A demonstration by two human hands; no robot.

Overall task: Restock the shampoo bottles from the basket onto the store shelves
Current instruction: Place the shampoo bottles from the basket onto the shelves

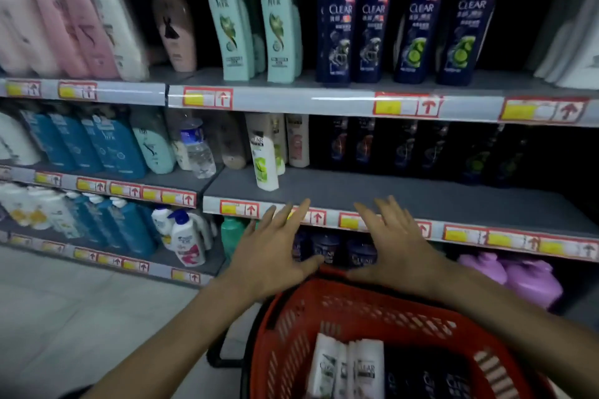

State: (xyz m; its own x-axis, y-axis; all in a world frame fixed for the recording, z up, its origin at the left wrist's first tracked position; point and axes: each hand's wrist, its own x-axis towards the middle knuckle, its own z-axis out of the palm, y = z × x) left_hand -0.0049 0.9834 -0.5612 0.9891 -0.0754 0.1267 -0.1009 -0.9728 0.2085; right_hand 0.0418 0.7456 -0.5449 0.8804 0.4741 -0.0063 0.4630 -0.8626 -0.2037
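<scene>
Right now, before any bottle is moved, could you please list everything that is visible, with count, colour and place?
basket: one, red, bottom centre
white bottles: at least two, white, inside the basket
dark bottles: count unclear, dark, in the basket beside the white ones
Clear bottles: four in front, dark blue, top shelf right
teal bottles: two in front, teal, top shelf centre
pink bottles: several, blurred, pink, top shelf left
green-label bottle: one, white, middle shelf front
water bottle: one, transparent, middle shelf left
purple jugs: at least two, purple, bottom shelf right
left hand: open, empty, above the basket
right hand: open, empty, above the basket
</scene>
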